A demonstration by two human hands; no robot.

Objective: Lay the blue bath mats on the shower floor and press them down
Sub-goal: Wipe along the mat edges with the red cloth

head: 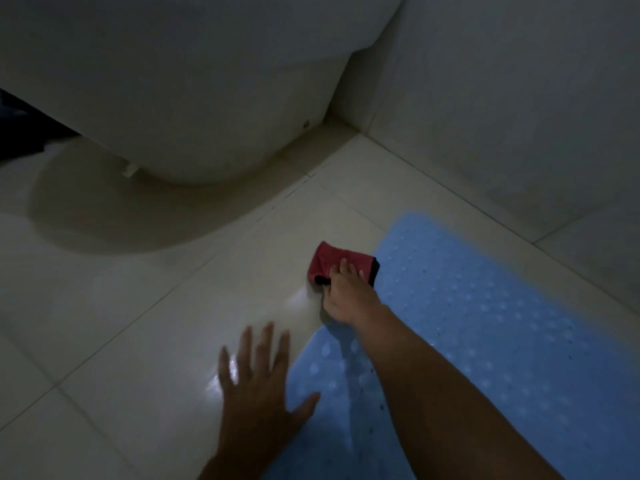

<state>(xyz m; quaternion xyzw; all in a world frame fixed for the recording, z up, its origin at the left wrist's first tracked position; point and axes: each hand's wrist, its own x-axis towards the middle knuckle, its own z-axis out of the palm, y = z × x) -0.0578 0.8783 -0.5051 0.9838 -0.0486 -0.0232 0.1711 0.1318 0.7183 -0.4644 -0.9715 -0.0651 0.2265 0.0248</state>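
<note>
Toilet base (194,109): white, at the upper left, standing on the pale tiled floor (104,306).
Left hand (256,386): fingers spread flat over the wet tile, thumb at the mat's edge.
Red cloth (334,263): gripped by the right hand (349,296) at the mat's corner.
Blue bath mat (502,341): flat on the floor, beside the wall (519,98).
</note>
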